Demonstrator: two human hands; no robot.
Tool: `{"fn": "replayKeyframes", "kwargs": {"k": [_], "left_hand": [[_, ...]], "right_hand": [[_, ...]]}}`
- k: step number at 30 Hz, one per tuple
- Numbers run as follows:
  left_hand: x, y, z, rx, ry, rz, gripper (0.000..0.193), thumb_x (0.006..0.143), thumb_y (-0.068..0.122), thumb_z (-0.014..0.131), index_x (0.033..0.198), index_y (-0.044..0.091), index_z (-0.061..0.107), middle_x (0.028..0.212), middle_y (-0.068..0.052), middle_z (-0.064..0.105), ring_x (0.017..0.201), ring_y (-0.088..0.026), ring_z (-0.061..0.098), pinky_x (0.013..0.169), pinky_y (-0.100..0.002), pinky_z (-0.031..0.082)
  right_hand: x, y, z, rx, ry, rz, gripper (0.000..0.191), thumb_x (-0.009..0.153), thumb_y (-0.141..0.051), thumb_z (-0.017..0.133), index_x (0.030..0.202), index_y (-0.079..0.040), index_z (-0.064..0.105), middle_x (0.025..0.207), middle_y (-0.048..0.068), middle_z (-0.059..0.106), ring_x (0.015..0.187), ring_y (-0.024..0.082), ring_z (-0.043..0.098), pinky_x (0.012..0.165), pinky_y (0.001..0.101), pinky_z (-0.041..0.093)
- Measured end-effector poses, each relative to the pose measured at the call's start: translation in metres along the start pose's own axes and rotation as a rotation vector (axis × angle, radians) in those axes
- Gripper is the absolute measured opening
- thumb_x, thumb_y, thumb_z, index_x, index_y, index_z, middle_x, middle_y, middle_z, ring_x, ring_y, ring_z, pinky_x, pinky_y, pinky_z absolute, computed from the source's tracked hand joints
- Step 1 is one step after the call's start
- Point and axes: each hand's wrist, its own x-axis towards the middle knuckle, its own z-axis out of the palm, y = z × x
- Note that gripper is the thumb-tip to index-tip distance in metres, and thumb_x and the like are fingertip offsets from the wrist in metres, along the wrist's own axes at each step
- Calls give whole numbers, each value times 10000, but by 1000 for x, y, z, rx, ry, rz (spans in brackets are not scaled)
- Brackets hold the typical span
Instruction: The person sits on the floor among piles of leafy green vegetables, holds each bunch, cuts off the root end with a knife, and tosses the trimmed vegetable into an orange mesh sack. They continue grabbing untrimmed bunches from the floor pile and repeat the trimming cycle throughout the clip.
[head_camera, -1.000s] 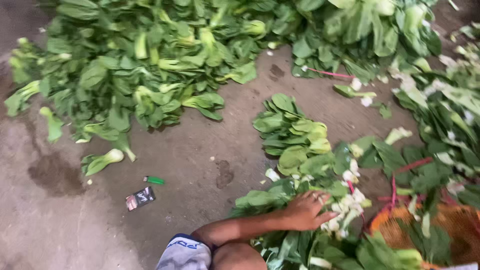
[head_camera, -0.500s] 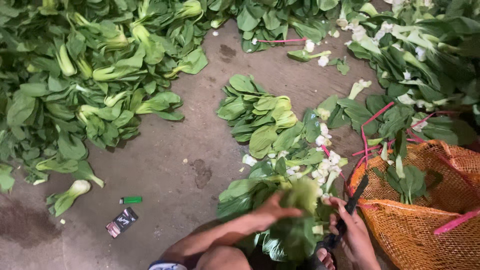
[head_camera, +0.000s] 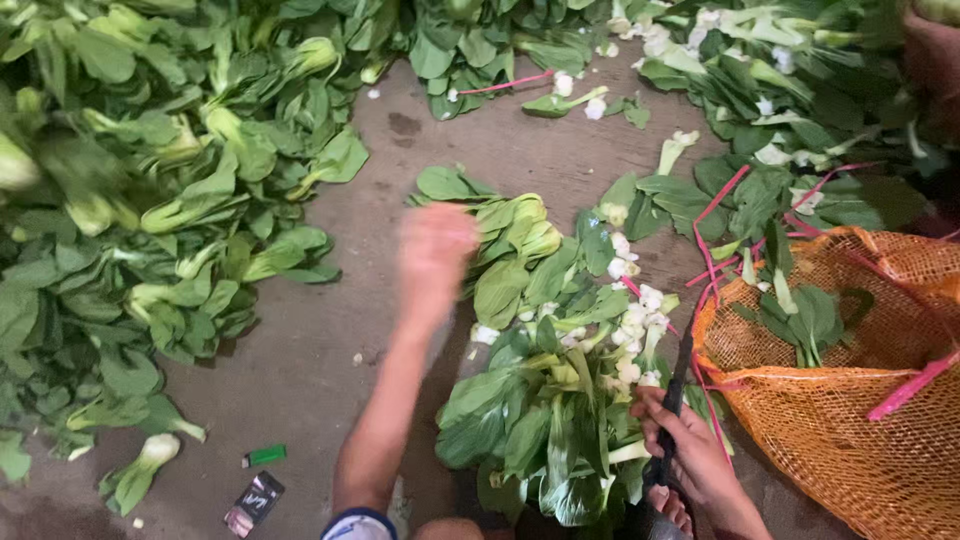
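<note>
My left hand (head_camera: 433, 258) is stretched out over the concrete floor, blurred by motion, with nothing visible in it, just left of a small pile of bok choy (head_camera: 510, 235). My right hand (head_camera: 690, 450) grips the dark handle of a knife (head_camera: 678, 385) at the lower right. A trimmed bunch of bok choy (head_camera: 545, 420) lies on the ground between my arms, its cut white stem ends (head_camera: 632, 320) pointing away from me.
A big heap of bok choy (head_camera: 150, 200) fills the left side and more lies across the top. An orange mesh sack (head_camera: 860, 400) with pink ties (head_camera: 715, 235) sits at right, holding a few greens. A green lighter (head_camera: 265, 455) and small packet (head_camera: 253, 502) lie at lower left.
My left hand let go of the bunch near my lap and swung up and forward toward the small pile. The view shifted slightly; the right hand stays low with the knife.
</note>
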Motion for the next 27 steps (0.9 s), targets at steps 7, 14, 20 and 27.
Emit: {"fn": "replayKeyframes", "kwargs": {"k": [7, 14, 20, 27], "left_hand": [[20, -90, 170, 794, -628, 29, 1037, 800, 400, 777, 1579, -34, 248, 1422, -247, 497, 1280, -375, 461, 1045, -518, 401], [-59, -116, 196, 1114, -537, 384, 823, 829, 217, 712, 1550, 4, 379, 1287, -106, 561, 1216, -266, 509, 947, -544, 481], [-48, -99, 176, 881, -592, 283, 605, 791, 246, 731, 1353, 91, 568, 1301, -109, 557, 1259, -271, 494, 956, -530, 485], [2, -88, 162, 739, -417, 470, 637, 890, 405, 686, 1389, 26, 566, 1490, -179, 537, 1364, -311, 483, 1050, -462, 461]], "right_hand": [[-5, -2, 4, -30, 37, 34, 456, 979, -161, 535, 1377, 62, 552, 1026, 120, 670, 699, 128, 544, 577, 278, 451], [-8, 9, -8, -72, 63, 61, 445, 985, -179, 555, 1367, 48, 568, 1008, 109, 680, 692, 118, 531, 593, 269, 455], [-7, 15, -10, -133, -19, 11, 422, 988, -197, 547, 1337, 37, 583, 968, 80, 671, 676, 115, 547, 581, 264, 456], [-14, 19, -15, -203, 25, 12, 429, 1017, -200, 544, 1357, 53, 606, 896, 95, 625, 656, 115, 525, 582, 264, 444]]}}
